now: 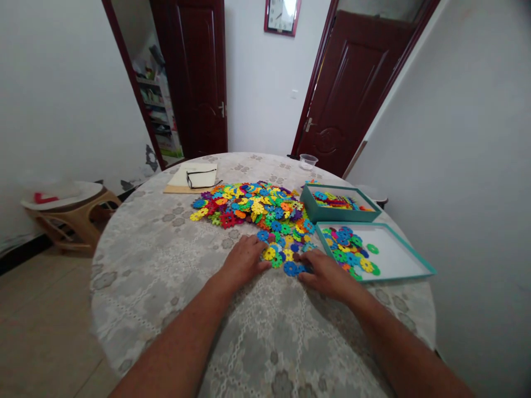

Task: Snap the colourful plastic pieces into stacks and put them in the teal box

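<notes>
Loose snowflake-shaped plastic discs in many colours lie in a large pile (257,204) on the table, with a thinner spread of them reaching toward me. My left hand (246,257) rests at the left edge of this spread, thumb apart from the fingers, fingertips by a yellow disc (269,254). On the other side, my right hand (326,271) touches the discs with thumb and fingers apart. Blue discs (291,268) lie between the two hands, one partly hidden by the right fingers. Neither hand visibly lifts a piece.
A shallow teal-rimmed box lid (400,257) at the right holds several discs. Behind it stands a teal box (340,213) with more pieces. Glasses (201,178) lie on a pale book or board (176,179) at far left. A clear plastic bowl (308,161) sits at the far edge.
</notes>
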The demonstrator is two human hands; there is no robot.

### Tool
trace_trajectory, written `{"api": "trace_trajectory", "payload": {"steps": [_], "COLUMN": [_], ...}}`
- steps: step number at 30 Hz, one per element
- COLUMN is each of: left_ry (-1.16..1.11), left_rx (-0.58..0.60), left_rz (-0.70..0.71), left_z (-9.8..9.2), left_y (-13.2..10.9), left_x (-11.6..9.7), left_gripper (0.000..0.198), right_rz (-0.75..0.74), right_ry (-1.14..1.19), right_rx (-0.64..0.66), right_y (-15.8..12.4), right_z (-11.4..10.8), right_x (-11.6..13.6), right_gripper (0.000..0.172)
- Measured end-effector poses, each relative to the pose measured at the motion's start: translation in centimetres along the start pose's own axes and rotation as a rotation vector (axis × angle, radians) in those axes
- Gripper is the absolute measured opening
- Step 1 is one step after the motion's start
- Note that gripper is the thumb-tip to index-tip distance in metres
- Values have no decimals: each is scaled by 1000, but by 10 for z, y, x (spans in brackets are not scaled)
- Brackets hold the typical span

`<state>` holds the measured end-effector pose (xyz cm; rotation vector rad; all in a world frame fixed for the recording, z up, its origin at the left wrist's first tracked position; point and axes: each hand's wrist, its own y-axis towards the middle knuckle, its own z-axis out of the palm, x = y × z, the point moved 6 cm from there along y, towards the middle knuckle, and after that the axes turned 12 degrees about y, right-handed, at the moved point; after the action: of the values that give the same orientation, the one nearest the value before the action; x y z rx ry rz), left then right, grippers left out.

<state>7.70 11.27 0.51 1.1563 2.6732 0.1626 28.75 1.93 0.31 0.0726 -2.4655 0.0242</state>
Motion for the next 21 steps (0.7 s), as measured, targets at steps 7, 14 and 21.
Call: {"api": "trace_trajectory", "payload": {"steps": [7, 14, 21], "left_ry": [-52, -105, -83], "left_rx": [-24, -34, -28], "left_rz": [-12, 4, 31], "left_z": [14, 16, 10], "left_y": [4, 3, 1], "left_x": [-3, -4, -9], "left_gripper": [35, 31, 36], "right_rz": [-61, -57, -61], "right_ry": [70, 152, 126], "right_rx": [-85, -71, -123], "right_y": [19, 37, 30], "right_z": [8, 11, 16], "right_x": [11, 18, 18], "right_gripper": [29, 30, 32]}}
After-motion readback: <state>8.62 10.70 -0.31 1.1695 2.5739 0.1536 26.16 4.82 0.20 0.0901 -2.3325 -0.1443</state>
